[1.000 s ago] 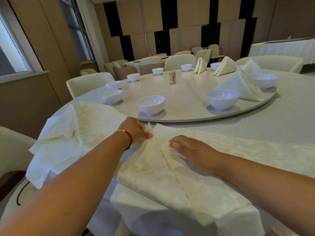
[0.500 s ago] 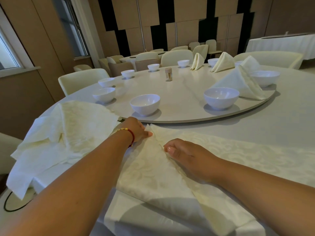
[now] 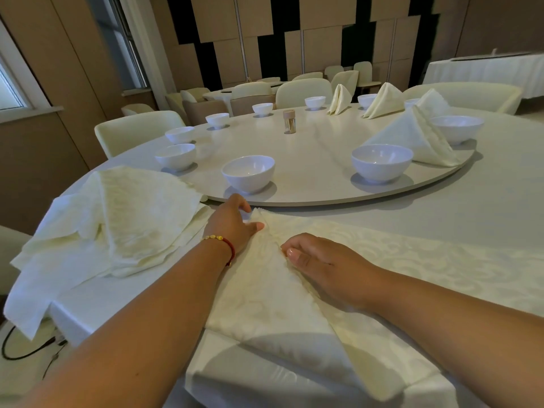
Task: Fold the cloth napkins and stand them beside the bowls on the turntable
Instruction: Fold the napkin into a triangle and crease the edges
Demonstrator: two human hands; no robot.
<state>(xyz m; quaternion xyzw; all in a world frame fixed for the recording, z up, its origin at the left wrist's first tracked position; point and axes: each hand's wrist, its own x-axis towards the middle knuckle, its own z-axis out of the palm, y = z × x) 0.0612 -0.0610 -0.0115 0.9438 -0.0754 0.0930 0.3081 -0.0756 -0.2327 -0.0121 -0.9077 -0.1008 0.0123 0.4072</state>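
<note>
A cream patterned napkin (image 3: 265, 301) lies partly folded on the table in front of me, its far tip pointing at the turntable (image 3: 318, 172). My left hand (image 3: 232, 222) pinches that far tip between thumb and fingers. My right hand (image 3: 321, 269) presses down on the folded flap with its fingers curled under. White bowls stand round the turntable's rim, the nearest two being the left bowl (image 3: 248, 173) and the right bowl (image 3: 381, 162). Several folded napkins stand beside the far right bowls, the closest standing napkin (image 3: 412, 139) leaning next to a bowl.
A loose pile of unfolded napkins (image 3: 117, 219) lies on the table at my left and hangs over its edge. A small toothpick jar (image 3: 289, 121) stands mid-turntable. Cream chairs (image 3: 138, 128) ring the table. A cable (image 3: 26, 348) lies on the floor at lower left.
My left hand's fingers have lifted and curled round the napkin's far tip. My right hand stays pressed on the flap. The camera has drifted slightly.
</note>
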